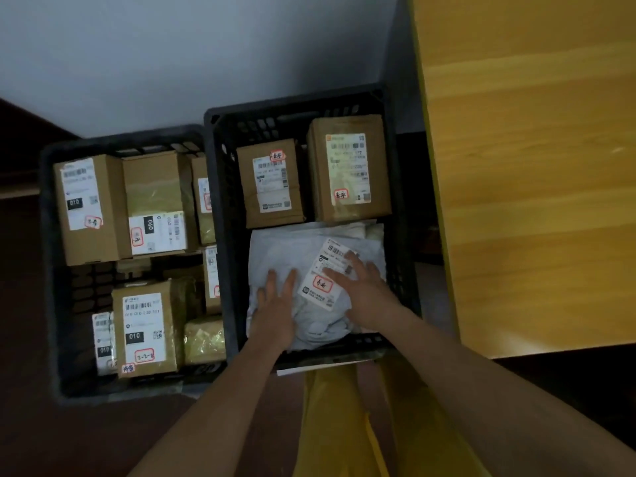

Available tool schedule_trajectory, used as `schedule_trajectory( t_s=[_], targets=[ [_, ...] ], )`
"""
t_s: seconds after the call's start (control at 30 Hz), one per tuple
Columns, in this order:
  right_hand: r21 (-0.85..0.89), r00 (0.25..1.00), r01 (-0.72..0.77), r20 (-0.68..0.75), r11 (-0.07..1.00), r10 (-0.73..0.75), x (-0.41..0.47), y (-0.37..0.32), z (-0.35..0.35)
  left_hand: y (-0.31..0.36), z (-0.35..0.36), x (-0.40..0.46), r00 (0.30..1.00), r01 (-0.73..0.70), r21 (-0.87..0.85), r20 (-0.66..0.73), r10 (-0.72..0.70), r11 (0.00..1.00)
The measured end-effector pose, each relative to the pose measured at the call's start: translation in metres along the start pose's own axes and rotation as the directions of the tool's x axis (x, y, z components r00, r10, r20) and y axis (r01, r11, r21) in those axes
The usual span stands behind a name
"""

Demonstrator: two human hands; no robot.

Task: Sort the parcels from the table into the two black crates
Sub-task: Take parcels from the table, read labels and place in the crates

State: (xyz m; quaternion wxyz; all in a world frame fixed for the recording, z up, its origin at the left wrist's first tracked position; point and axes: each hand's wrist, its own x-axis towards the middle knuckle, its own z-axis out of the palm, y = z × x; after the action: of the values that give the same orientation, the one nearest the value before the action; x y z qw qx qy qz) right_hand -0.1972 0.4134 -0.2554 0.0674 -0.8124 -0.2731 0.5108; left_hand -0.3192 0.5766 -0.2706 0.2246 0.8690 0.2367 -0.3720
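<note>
Two black crates stand side by side on the floor. In the right crate (pixel 227 215) lies a grey soft mailer bag (pixel 282 249) with a white label, in front of two cardboard boxes (pixel 272 184) (pixel 347 166). My left hand (pixel 275 304) presses flat on the bag's left part, fingers straight. My right hand (pixel 361 290) lies flat on the bag's label and right side. The left crate (pixel 51 270) holds several labelled cardboard boxes (pixel 89 208).
A wooden table top (pixel 533 166) stands to the right of the crates, its edge close to the right crate. A grey wall (pixel 172 56) rises behind. A yellow garment (pixel 344 425) hangs below the right crate's near rim.
</note>
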Motion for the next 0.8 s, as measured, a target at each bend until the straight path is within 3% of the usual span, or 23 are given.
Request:
schedule_trajectory(
  t_s=[0.1, 0.23, 0.33, 0.5, 0.8],
  targets=[
    [-0.141, 0.989, 0.025, -0.14, 0.99, -0.045, -0.036, 0.001, -0.022, 0.02, -0.022, -0.015, 0.993, -0.055, 0.118, -0.097, 0.066, 0.992],
    [-0.268, 0.915, 0.041, -0.377, 0.962, -0.144, -0.09, 0.023, -0.045, 0.067, -0.05, -0.035, 0.954, -0.111, 0.226, -0.247, 0.167, 0.968],
    [-0.283, 0.887, 0.042, -0.431, 0.958, -0.166, -0.13, 0.056, -0.064, 0.119, -0.066, -0.047, 0.877, -0.17, 0.324, -0.381, 0.293, 0.931],
    [-0.172, 0.809, 0.025, -0.575, 0.985, -0.121, -0.213, 0.137, -0.101, 0.247, -0.072, -0.076, 0.755, -0.275, 0.387, -0.48, 0.447, 0.88],
    [0.003, 0.646, -0.272, -0.741, 0.962, 0.185, -0.363, 0.324, -0.152, 0.481, -0.037, -0.107, 0.714, -0.411, 0.476, -0.361, 0.599, 0.777]
  ],
)
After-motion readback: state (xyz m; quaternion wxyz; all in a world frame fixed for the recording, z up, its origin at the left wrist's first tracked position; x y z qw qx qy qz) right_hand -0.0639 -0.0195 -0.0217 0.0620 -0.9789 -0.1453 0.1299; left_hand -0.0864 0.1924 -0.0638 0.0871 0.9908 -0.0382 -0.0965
